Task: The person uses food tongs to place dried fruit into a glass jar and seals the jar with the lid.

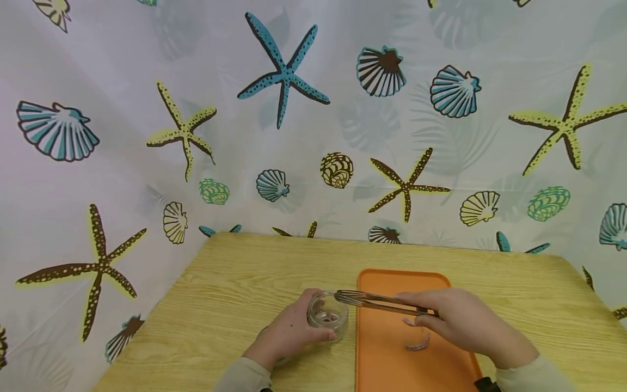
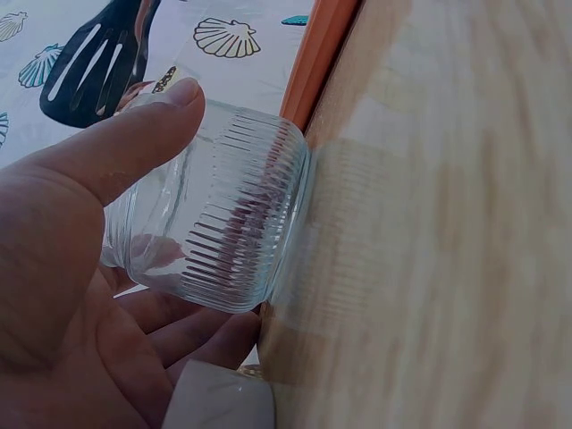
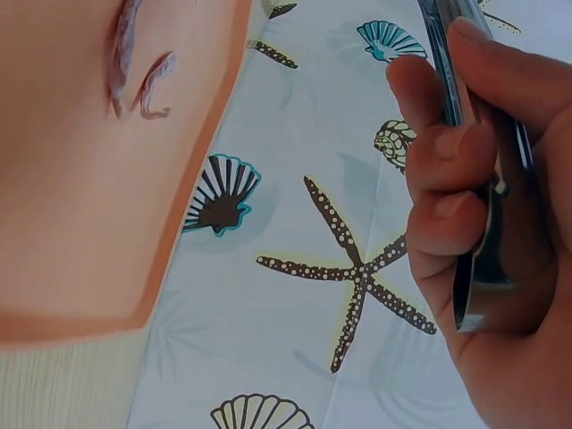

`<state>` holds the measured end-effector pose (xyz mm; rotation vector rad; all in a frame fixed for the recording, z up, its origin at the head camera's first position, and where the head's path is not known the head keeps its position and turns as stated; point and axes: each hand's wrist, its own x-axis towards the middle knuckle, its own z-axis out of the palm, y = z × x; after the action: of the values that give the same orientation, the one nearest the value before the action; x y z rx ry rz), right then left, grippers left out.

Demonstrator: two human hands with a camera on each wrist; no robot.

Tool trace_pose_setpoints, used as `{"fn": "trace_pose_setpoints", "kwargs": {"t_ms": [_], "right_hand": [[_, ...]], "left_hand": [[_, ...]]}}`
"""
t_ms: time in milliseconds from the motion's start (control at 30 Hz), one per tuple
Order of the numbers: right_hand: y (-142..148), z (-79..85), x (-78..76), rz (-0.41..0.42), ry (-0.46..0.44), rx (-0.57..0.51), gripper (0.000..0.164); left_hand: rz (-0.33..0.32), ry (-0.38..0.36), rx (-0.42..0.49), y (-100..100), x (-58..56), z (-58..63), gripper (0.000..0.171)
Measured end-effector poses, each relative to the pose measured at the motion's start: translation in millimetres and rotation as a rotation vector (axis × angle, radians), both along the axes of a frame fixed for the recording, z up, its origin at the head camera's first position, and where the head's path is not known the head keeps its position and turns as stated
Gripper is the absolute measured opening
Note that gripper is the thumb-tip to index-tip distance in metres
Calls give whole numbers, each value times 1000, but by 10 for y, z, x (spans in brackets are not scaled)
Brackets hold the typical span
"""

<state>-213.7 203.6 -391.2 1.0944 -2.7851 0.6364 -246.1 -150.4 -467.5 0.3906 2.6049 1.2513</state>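
Note:
My left hand point(image 1: 289, 332) grips a clear ribbed glass jar point(image 1: 338, 328), thumb on the near side, fingers around the back. In the left wrist view, purplish pieces point(image 2: 250, 210) show through the jar's wall, and its base is right at the tabletop. My right hand point(image 1: 458, 318) holds metal tongs point(image 1: 387, 301) by their handles. Their dark slotted head point(image 2: 94, 76) overlaps the jar's rim in the head view. On the orange tray point(image 1: 387, 370), below the right hand, lie curved purplish strips point(image 1: 418, 344).
The wooden table point(image 1: 235, 272) carries the tray just right of the jar. Part of a clear round rim point(image 1: 282, 360) peeks out beside the left wrist. A curtain point(image 1: 313, 136) printed with starfish and shells hangs along the table's back and sides.

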Motion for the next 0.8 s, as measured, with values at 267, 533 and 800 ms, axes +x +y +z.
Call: {"fn": "trace_pose_setpoints", "kwargs": {"t_ms": [267,533,800], "right_hand": [[-87,8,-36,14,-31,1,47],[-50,-9,-25,-3,-43,-5,48],[60,-16,-3,2,-25,6,55]], "left_hand": [[3,2,-11,0,11,10,97],[-2,-4,-20,9,8,21,98],[1,-16,-3,9,15,21,97]]}}
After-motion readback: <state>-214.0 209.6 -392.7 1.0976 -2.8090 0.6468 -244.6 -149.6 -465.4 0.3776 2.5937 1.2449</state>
